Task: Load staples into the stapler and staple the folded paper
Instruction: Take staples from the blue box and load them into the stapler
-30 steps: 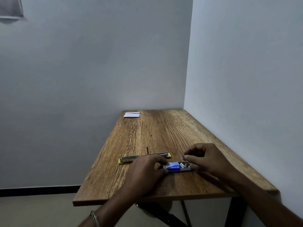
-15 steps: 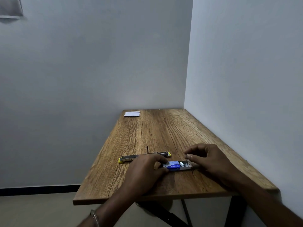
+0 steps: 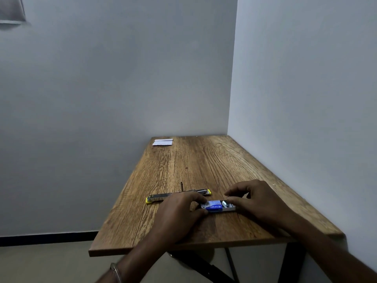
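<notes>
A small blue-and-white staple box (image 3: 216, 207) lies near the table's front edge, its tray slid out to the right with staples showing. My left hand (image 3: 179, 213) holds the box's left end between fingers and thumb. My right hand (image 3: 257, 201) pinches at the tray's right end with thumb and forefinger. Just behind my left hand lies the stapler (image 3: 161, 197), opened out flat, metal with yellow ends. The folded white paper (image 3: 162, 142) rests at the far left corner of the table.
The wooden table (image 3: 193, 166) sits in a corner, with grey walls behind and along its right side. Its left and front edges drop to the floor. Black metal legs show under the front edge.
The tray has slid a little further right out of the box under my right hand's fingers. My left hand has stayed on the box.
</notes>
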Available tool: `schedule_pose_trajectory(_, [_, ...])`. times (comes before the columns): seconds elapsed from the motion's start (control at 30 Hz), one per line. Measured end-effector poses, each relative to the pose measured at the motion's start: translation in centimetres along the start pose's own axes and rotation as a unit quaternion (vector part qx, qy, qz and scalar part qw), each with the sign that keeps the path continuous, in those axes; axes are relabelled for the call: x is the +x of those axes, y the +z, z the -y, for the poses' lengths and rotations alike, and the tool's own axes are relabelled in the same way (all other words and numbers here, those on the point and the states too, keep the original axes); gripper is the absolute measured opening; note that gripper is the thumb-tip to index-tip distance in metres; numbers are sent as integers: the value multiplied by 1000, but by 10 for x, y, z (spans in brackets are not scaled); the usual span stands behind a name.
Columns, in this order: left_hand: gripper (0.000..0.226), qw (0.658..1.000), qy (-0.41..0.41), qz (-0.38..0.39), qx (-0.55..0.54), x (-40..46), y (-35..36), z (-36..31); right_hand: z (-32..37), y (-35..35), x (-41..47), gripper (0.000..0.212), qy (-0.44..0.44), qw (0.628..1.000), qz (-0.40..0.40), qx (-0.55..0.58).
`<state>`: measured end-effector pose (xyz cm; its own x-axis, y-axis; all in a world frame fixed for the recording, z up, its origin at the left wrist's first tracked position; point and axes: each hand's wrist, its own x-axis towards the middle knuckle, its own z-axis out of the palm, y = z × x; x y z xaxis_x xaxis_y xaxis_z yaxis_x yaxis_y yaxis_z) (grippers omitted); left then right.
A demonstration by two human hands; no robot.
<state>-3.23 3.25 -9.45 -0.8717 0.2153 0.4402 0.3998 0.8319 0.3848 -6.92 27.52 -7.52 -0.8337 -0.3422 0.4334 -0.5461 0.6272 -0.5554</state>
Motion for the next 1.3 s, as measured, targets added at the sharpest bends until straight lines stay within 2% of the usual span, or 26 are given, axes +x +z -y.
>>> schedule_pose_trajectory(0.23, [34,1000,1,2,-2,1,0,-2,-1,-4,2,18,15,999,-8,33])
schedule_pose_trajectory(0.4, [35,1000,-4,3,1,4,0,-5,-11,-6,-9,25,51,990,-35,123])
schedule_pose_trajectory(0.63, [33,1000,9,11,-6,18,10,-25,-17,-14,-20,19,86,983,-72,146])
schedule_pose_trajectory(0.87, [30,999,33,-13,-8,30,27,-45,-15,-21,-22,22,72,981,-88,154])
schedule_pose_trajectory(0.97, [38,999,41,-15,-26,27,27,-43,-10,-26,-19,20,49,980,-86,171])
schedule_pose_trajectory(1.03, [40,998,42,-28,-37,19,20,-37,-5,-28,-14,18,35,982,-82,167])
schedule_pose_trajectory(1.13, [25,994,29,-73,-73,5,1,-20,7,-28,1,17,10,988,-62,142])
schedule_pose_trajectory(1.3, [7,977,-63,-187,-81,-1,-33,18,30,-9,35,12,-29,995,-22,93])
